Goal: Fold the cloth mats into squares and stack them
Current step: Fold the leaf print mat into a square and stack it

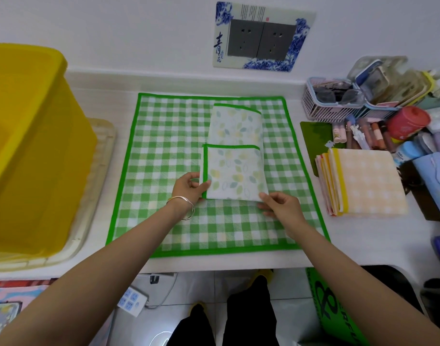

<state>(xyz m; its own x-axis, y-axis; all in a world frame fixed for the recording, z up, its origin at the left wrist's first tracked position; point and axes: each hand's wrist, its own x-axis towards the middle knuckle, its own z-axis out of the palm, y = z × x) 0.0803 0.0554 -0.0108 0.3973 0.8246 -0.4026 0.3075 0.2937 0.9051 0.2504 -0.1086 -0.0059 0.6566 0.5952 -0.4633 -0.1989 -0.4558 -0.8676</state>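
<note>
White counter (363,236) holds a big check mat (159,151), spread flat as a work spot. On its middle lies the leaf mat (236,171), half folded. Done mats wait in a pile (368,181) on the right. Its near corners are pinched by the left hand (189,187) and the right hand (280,204), likely to fold it square.

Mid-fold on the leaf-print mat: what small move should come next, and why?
Probably fold the doubled near part away over the uncovered far part. The left hand and right hand pinch the near corners of the leaf-print mat, which lies oblong, not square.
</note>
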